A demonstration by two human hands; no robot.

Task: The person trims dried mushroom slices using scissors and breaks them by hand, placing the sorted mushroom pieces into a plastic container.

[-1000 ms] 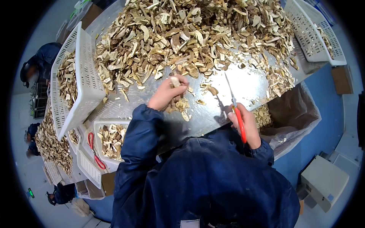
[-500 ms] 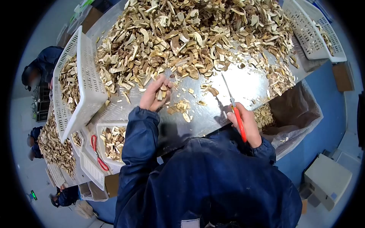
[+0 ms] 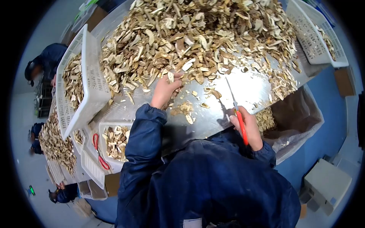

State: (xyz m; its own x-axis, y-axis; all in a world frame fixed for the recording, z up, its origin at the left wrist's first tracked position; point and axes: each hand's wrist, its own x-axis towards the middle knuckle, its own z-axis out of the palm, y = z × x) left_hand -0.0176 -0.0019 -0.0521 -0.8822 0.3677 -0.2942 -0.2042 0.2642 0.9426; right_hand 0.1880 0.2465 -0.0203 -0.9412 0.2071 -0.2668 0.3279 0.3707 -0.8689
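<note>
My left hand (image 3: 166,90) is at the near edge of a large heap of dried slices (image 3: 167,49), its fingers curled round a pale slice (image 3: 170,77). Red-handled scissors (image 3: 241,123) are in my right hand (image 3: 249,127), with the blades pointing away from me over the metal table (image 3: 207,123). Small pieces (image 3: 185,108) lie on the metal between my hands, and a brown slice (image 3: 216,94) rests near the blade tips.
White baskets stand at left (image 3: 93,81) and right (image 3: 310,43). A small tray of slices (image 3: 117,142) and other red scissors (image 3: 99,152) lie at left. A lined bin (image 3: 296,117) is below the right edge. Co-workers (image 3: 47,62) are at far left.
My left hand first drew back left, turned with slices in it, then moved right and forward to the heap's edge. My right hand keeps the scissors in nearly the same place.
</note>
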